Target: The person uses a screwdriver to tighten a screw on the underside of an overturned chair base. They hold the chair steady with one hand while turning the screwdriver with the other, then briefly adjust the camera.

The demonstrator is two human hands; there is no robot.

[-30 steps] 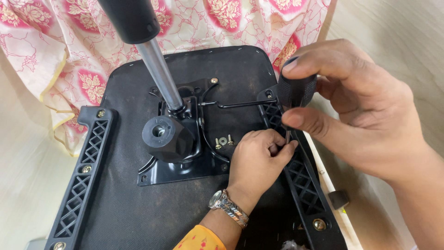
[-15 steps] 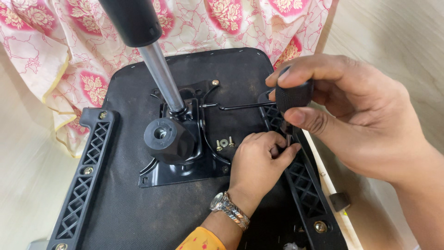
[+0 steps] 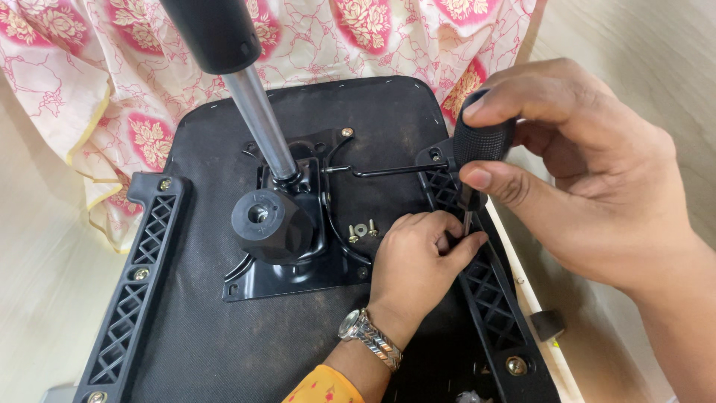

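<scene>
Pale wooden flooring (image 3: 45, 298) borders the work on the left and upper right; a pink floral cloth (image 3: 112, 67) lies across the top, partly under the far edge of an upturned black chair seat (image 3: 224, 343).

Centre: black metal plate (image 3: 298, 272) fixed to the seat underside, with a shiny steel column (image 3: 257, 123) rising toward the camera into a black sleeve (image 3: 212, 30). A round black knob (image 3: 268, 224) sits on the plate. Two small screws and a washer (image 3: 361, 230) lie loose on the plate just right of the knob. A thin lever rod (image 3: 395, 170) runs from the plate toward the right bracket.

Edges: left lattice bracket (image 3: 138, 287) lies along the left seat edge, bolts visible at both ends. Right lattice bracket (image 3: 485, 291) lies along the right seat edge, close to a light strip of board beside the seat. A small dark block (image 3: 548, 325) sits just off that edge.

Hands: right hand (image 3: 589, 186) is closed around a black screwdriver handle (image 3: 481, 142), thumb and forefinger pinching it; the shaft points down onto the right bracket. Left hand (image 3: 418, 257), wristwatch (image 3: 371, 339) on the wrist, is curled with fingertips pinched at the screwdriver tip on the bracket; what they hold is hidden.

Open room: bare seat fabric toward the lower left, between the plate and the left bracket.
</scene>
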